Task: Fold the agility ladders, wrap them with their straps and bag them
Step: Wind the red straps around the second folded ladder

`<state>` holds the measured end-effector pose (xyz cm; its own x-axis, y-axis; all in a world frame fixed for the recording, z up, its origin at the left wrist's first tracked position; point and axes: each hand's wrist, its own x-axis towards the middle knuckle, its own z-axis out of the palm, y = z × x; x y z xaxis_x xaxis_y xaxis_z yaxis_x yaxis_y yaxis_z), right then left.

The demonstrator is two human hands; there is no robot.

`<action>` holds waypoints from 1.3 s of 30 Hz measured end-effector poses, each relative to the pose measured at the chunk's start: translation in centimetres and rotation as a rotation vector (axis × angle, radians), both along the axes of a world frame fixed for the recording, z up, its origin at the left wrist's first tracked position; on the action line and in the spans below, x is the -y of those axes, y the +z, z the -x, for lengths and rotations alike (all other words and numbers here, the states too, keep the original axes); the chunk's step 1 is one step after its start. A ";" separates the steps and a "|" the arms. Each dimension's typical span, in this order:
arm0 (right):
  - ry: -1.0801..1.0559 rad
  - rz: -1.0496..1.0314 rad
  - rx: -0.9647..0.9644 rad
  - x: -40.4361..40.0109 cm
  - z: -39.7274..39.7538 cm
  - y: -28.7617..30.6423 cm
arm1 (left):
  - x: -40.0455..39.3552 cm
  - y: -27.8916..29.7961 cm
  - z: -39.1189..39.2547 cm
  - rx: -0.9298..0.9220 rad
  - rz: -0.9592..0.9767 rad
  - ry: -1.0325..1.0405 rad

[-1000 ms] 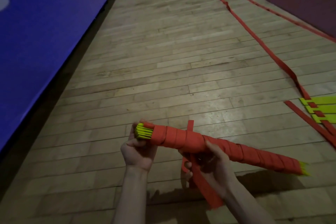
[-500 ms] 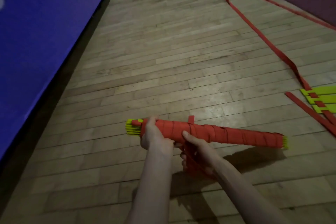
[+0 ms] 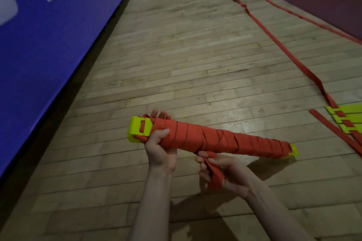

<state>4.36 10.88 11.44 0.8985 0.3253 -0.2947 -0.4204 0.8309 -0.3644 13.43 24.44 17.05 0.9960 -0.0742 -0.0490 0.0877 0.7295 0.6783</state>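
Left hand (image 3: 159, 147) gripping bundle (image 3: 211, 139), right hand (image 3: 225, 172) below (pinching strap (image 3: 214, 174))

Red woven cloth strap (image 3: 207, 137), matt, over smooth yellow-green plastic rungs (image 3: 138, 130). Pale wooden plank floor (image 3: 195, 60), faint sheen.

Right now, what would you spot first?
The red bundle in the middle, gripped by the left hand near its yellow end while the right hand pinches the loose strap. Next, a blue mat at left and another ladder lying far right.

Both hands (image 3: 159, 149) (image 3: 225, 172) curled, gripping
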 end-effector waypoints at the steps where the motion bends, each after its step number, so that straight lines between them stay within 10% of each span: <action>1: -0.011 -0.006 0.003 0.3 0.2 0.0 | -0.2 0.0 0.0 0.016 -0.008 -0.022; 20: -0.087 0.018 -0.324 -0.5 0.4 2.5 | -2.6 -0.5 1.2 0.041 0.062 -0.390; 31: -0.239 0.073 -0.345 -1.2 0.6 0.2 | 2.4 1.1 3.6 -0.736 -0.198 0.093; 39: -0.265 0.133 -0.375 -0.5 0.2 -0.3 | 2.3 -0.2 1.6 -0.743 -0.244 0.048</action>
<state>4.20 11.37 11.13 0.7693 0.0362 -0.6378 -0.3227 0.8837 -0.3391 11.86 22.13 16.85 0.6979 0.0672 -0.7131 0.5533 0.5816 0.5963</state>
